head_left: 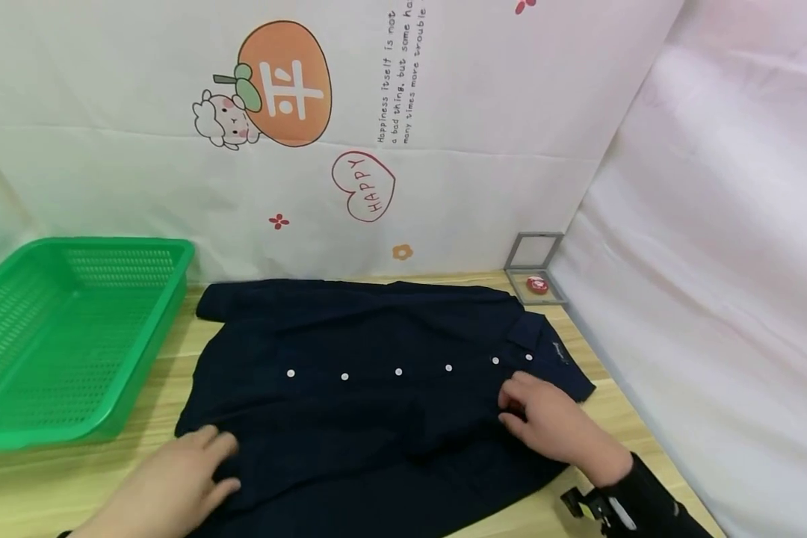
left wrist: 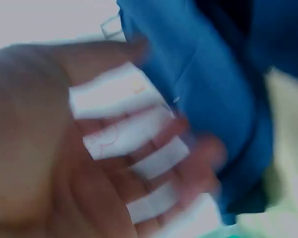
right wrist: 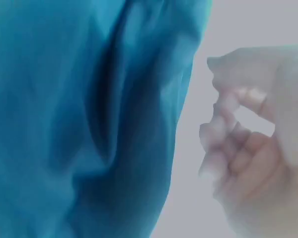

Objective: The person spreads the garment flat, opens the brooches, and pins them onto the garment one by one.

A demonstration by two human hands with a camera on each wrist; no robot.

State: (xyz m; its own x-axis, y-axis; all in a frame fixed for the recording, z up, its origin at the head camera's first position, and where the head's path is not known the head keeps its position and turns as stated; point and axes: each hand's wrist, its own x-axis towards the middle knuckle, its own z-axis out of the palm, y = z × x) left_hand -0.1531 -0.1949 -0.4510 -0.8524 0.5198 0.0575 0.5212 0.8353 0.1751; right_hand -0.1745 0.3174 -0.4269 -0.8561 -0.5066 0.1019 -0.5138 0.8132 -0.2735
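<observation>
A dark navy shirt lies spread on the table, its row of white buttons running sideways and its collar toward the right. Over the hem at lower left is my left hand, fingers parted and holding nothing. In the left wrist view this hand is blurred, the cloth beyond its fingertips. My right hand is above the shirt's near half, below the collar. The right wrist view has its fingers loosely bent, with a gap between them and the cloth.
A green plastic basket stands on the left of the wooden table. At the back right corner sits a small open grey-framed case with a red item inside. White printed cloth rises behind, and plain white cloth at the right.
</observation>
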